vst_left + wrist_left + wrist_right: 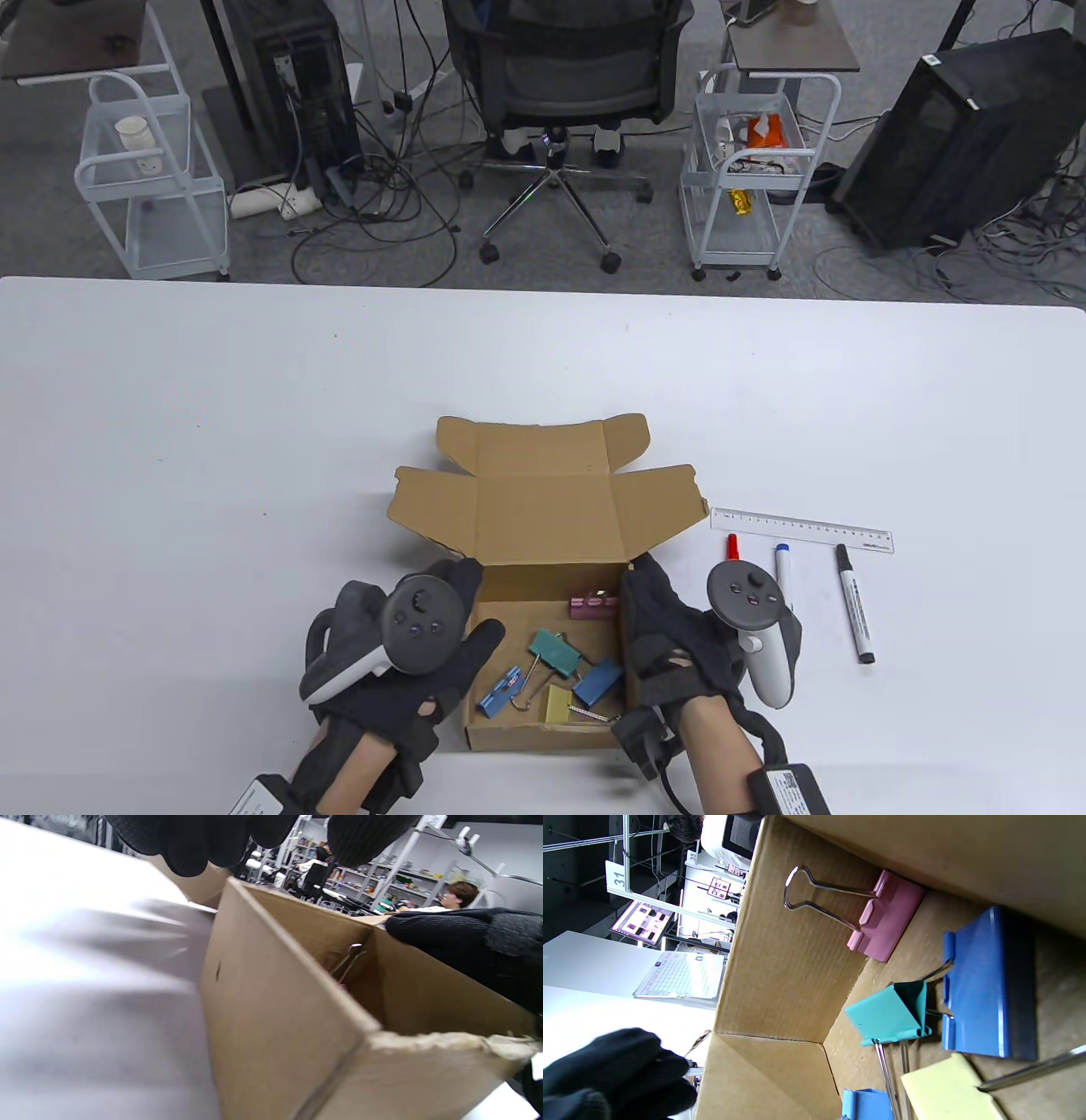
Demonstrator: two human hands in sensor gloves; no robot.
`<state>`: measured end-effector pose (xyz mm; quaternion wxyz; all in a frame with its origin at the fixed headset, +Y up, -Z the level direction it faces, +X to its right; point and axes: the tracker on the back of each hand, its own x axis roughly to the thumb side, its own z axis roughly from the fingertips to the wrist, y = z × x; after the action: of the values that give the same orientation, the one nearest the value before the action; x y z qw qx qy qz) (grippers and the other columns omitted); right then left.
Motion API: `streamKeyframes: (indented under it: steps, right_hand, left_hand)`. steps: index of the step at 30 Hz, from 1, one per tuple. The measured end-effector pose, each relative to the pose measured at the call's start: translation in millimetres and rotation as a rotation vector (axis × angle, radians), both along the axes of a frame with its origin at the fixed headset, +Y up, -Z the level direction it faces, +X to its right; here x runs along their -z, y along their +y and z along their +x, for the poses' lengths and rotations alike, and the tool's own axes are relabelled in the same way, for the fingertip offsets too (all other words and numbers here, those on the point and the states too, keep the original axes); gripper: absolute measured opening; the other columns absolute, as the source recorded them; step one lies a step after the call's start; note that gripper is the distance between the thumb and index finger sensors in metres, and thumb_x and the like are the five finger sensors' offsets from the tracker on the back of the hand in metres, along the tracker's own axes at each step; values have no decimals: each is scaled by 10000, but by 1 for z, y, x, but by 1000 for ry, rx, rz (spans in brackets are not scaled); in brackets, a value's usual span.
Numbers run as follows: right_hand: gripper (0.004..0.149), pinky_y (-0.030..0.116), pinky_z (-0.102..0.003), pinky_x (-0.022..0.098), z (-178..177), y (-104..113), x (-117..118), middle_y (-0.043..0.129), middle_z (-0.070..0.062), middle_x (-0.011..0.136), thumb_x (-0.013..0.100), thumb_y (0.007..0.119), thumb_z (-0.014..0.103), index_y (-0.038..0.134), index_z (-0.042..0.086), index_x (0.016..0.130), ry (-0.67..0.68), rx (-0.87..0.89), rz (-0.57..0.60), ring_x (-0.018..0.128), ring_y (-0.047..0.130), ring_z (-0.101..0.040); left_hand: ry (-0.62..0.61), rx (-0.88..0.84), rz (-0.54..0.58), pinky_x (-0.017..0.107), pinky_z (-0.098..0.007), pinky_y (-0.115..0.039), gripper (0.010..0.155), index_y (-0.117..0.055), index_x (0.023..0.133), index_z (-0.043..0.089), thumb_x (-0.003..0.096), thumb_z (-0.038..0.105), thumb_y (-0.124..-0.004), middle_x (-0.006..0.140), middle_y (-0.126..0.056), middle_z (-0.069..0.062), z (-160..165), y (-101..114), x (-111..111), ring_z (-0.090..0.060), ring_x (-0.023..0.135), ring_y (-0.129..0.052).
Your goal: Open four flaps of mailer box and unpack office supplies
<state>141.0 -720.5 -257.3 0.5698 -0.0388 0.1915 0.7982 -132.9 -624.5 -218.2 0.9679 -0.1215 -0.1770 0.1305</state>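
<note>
Here the cardboard mailer box (543,671) sits near the front edge of the white table (212,424), its lid and flaps (543,501) folded back flat toward the far side. The left hand (407,654) rests against the box's left wall, thumb lying over the rim and pointing into the box; its fingers are hidden under the tracker, so I cannot tell whether they grip the wall or only lean on it. The right hand (679,637) lies along the right wall with straight fingers reaching to the far right corner, pressing rather than pinching. Inside the box lie five binder clips: a pink binder clip (886,914) against the far wall, a teal binder clip (888,1012) near the middle, a dark blue binder clip (984,984) just beside it toward the right wall, a yellow binder clip (950,1090) at the near side, and a light blue binder clip (501,689) toward the left. To the right of the box, on the table, lie a clear ruler (802,529), and nearer than it a red marker (732,546) partly hidden by the right tracker, a blue marker (785,573) and a black marker (855,603), side by side.
</note>
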Motion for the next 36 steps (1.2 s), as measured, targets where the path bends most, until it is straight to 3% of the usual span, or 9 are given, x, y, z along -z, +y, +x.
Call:
streamKeyframes:
  steps: [5,11,16,26,36]
  right_hand:
    - [620,470,-753,720,0,0,0,315,-351,1232,660,400,364,274,48,1178,0,-3,0,1034,418,-679]
    - [621,469,-754,720,0,0,0,317,-355,1231,660,402,365,277,47,1179,-1,-5,1,1035,417,-677]
    - [621,469,-754,720,0,1,0,316,-352,1232,660,405,366,277,48,1179,2,-9,0,1035,419,-677]
    - [623,468,-755,720,0,1,0,318,-354,1230,661,410,369,280,48,1179,2,-9,1,1034,421,-676]
    - [625,467,-754,720,0,1,0,319,-353,1230,661,415,373,284,48,1179,1,-9,1,1032,424,-677]
  left_hand:
    - [-118,105,1,744,-596,-601,718,-458,1150,83,607,464,-733,1185,-549,-223,35,9,-7,-497,1066,-645]
    - [-213,243,-136,748,-579,-621,729,-469,1149,102,593,468,-768,1188,-562,-202,70,5,2,-477,1069,-665]
    - [-223,388,-215,707,-557,-704,676,-582,1113,117,573,447,-821,1129,-704,-176,83,-4,7,-439,999,-803]
    - [-285,562,-194,668,-493,-795,629,-680,1061,170,520,359,-940,1061,-818,-117,101,-16,1,-363,917,-929]
    - [-302,657,-128,641,-439,-856,484,-757,998,197,538,183,-906,989,-896,-75,108,-35,0,-291,835,-1013]
